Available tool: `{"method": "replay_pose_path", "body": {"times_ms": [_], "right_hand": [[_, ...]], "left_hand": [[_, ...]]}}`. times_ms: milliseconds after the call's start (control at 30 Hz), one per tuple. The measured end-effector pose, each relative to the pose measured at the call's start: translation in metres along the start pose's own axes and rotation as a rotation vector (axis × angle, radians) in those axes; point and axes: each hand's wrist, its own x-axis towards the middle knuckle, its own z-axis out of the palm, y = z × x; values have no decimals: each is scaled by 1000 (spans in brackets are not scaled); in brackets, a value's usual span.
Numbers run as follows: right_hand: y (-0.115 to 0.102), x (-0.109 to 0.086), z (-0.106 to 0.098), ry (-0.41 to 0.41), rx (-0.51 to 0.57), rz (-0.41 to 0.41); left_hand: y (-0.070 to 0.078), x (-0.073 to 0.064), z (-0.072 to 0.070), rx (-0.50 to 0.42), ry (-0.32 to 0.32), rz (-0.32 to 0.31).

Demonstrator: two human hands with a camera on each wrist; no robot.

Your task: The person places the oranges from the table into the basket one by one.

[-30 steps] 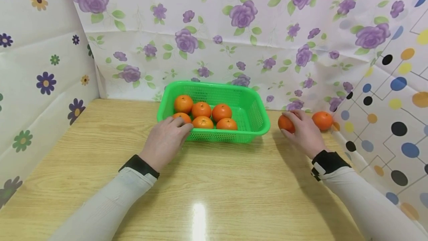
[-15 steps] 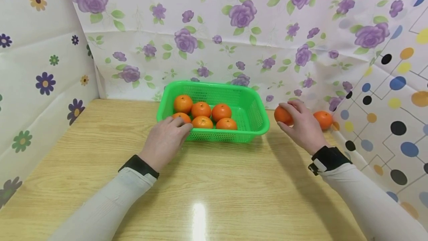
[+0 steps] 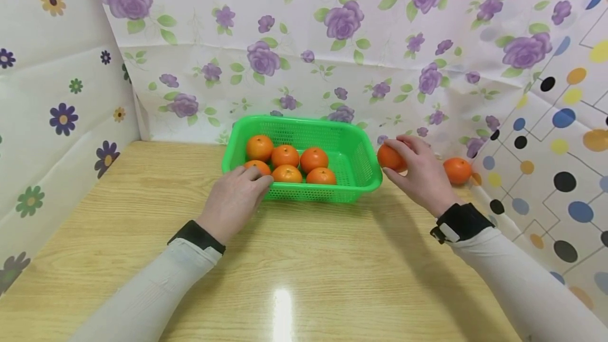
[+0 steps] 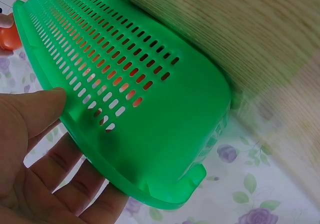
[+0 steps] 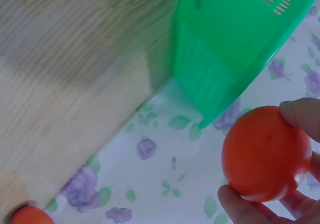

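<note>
A green plastic basket [image 3: 353, 190] with slotted walls stands on the table and holds several oranges [image 3: 314, 159] toward its left side. My left hand [image 3: 234, 202] grips its front-left rim; the left wrist view shows the thumb [image 4: 45, 104] against the slotted outer wall and the other fingers beyond the rim. Just off the basket's right end, my right hand [image 3: 421, 174] holds an orange [image 3: 388, 158] between thumb and fingers. In the right wrist view this orange [image 5: 265, 154] is raised near the basket's end wall [image 5: 210, 79].
Another orange [image 3: 457, 171] lies at the table's far right, behind my right hand. Flowered sheeting [image 3: 304, 78] rises along the back edge. A dotted sheet [image 3: 537, 183] borders the right side, a flowered one [image 3: 71, 120] the left. The wooden table [image 3: 304, 257] stretches out in front.
My right hand has lifted the orange and carried it left to the basket's right end. The left hand and the basket stay where they were.
</note>
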Motion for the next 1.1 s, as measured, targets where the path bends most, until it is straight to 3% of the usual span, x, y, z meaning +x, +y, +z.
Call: {"method": "replay_pose_path", "body": {"times_ms": [467, 1100], "right_hand": [[-19, 12, 7, -29, -17, -108], [-32, 21, 15, -111, 8, -121]], "left_hand": [[0, 0, 1, 3, -7, -5], [0, -1, 0, 9, -2, -1]]}}
